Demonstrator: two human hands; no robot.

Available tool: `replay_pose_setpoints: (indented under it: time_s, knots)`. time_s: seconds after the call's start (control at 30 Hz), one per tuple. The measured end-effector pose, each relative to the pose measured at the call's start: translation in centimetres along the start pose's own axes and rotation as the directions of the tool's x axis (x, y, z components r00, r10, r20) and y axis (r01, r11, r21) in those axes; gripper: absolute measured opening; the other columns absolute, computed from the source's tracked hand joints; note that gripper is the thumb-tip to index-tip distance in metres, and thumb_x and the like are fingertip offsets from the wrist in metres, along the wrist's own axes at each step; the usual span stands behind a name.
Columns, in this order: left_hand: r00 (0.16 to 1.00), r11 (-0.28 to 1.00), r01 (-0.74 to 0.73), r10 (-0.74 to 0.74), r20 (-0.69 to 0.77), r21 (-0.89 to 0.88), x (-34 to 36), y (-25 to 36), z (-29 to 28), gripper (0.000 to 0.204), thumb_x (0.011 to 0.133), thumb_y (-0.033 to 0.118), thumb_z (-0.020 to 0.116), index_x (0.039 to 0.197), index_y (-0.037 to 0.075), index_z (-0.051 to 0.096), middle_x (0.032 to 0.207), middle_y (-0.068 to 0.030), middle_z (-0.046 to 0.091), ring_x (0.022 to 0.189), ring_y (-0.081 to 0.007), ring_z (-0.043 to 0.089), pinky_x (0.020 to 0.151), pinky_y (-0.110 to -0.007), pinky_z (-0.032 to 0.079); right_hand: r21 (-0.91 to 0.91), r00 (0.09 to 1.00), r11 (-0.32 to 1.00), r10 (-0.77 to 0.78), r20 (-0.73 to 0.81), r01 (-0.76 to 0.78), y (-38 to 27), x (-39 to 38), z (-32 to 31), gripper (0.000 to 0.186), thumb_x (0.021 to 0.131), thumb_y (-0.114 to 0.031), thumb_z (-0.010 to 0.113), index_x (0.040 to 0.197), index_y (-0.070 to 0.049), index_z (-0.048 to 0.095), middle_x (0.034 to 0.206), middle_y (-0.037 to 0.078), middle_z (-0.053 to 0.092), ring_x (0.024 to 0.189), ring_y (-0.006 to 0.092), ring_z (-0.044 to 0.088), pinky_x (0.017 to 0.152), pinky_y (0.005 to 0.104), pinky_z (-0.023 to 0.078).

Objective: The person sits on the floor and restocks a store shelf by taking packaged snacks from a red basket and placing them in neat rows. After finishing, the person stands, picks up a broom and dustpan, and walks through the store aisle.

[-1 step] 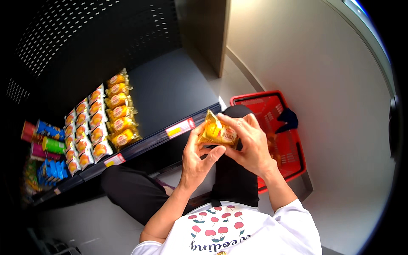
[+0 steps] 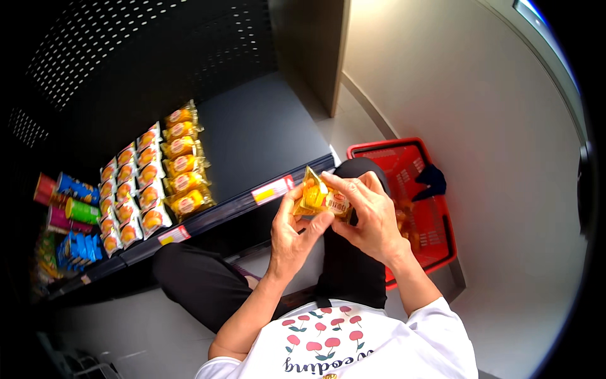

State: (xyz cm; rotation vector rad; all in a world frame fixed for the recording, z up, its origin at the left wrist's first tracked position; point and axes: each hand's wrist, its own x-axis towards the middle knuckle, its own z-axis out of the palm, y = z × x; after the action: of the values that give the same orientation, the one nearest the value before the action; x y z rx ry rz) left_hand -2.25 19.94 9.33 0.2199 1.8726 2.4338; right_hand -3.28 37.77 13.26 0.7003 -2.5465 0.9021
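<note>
Dark perforated panelling (image 2: 76, 57) backs a black shelf (image 2: 259, 120), whose front edge slants up from lower left towards the middle. At the far left stand tub-like containers (image 2: 82, 212) in red, blue, green and purple, with blue packets (image 2: 79, 249) bunched just below them. Next come three neat rows of white-wrapped packets (image 2: 151, 175) with orange pictures, and beside them a single row of gold-wrapped packets (image 2: 184, 164). Price labels (image 2: 273, 191) in red, white and yellow sit along the shelf's edge.

Right of that row, in front of the shelf edge and above the person's black trousers (image 2: 202, 271), both hands are clamped on one golden packet (image 2: 319, 197), close together. The left hand (image 2: 293, 234) grips its left end, and the right hand (image 2: 372, 215) grips its right end, index finger laid along the top (whether the two thumbs touch, I cannot tell). Further right, a red basket (image 2: 437, 221) holds blurred, partly hidden orange-gold items (image 2: 402, 218) and a navy item (image 2: 431, 181), beside a pale wall (image 2: 511, 158).
</note>
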Motion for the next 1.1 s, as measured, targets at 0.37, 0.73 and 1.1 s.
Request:
replay_pose_setpoints:
  time_s: [0.37, 0.73, 1.1]
  knots:
    - [0.982, 0.997, 0.009, -0.023, -0.189, -0.078, -1.3, -0.4, -5.0, 0.042, 0.1, 0.024, 0.065, 0.132, 0.0, 0.054, 0.117, -0.0108, 0.067, 0.1, -0.0175, 0.069, 0.076, -0.029, 0.06, 0.474, 0.963, 0.838, 0.245, 0.114, -0.269, -0.4, 1.0, 4.4, 0.078, 0.078, -0.016, 0.088, 0.147, -0.012, 0.051, 0.121, 0.009, 0.063, 0.105, 0.0205, 0.062, 0.085, 0.0327, 0.056]
    - [0.942, 0.911, -0.082, 0.204, -0.268, 0.405, 3.2, 0.5, -9.3, 0.026, 0.104, 0.02, 0.058, 0.115, -0.004, 0.062, 0.1, -0.0073, 0.053, 0.09, -0.0147, 0.055, 0.078, -0.029, 0.047, 0.57, 0.941, 0.75, 0.297, 0.164, -0.336, 0.7, 6.9, 7.1, 0.071, 0.082, -0.016, 0.085, 0.146, -0.018, 0.054, 0.111, 0.007, 0.069, 0.084, 0.0099, 0.057, 0.073, 0.0249, 0.055]
    - [0.795, 0.683, 0.035, 0.423, -0.434, 0.73, 16.2, 2.7, -15.1, 0.034, 0.091, 0.012, 0.071, 0.115, 0.006, 0.048, 0.096, -0.0123, 0.071, 0.081, -0.0289, 0.068, 0.074, -0.043, 0.052, 0.529, 0.942, 0.786, 0.325, 0.085, -0.319, 4.7, 21.3, 13.6, 0.048, 0.089, -0.008, 0.078, 0.128, -0.004, 0.051, 0.112, 0.018, 0.071, 0.088, 0.0187, 0.07, 0.071, 0.0299, 0.06]
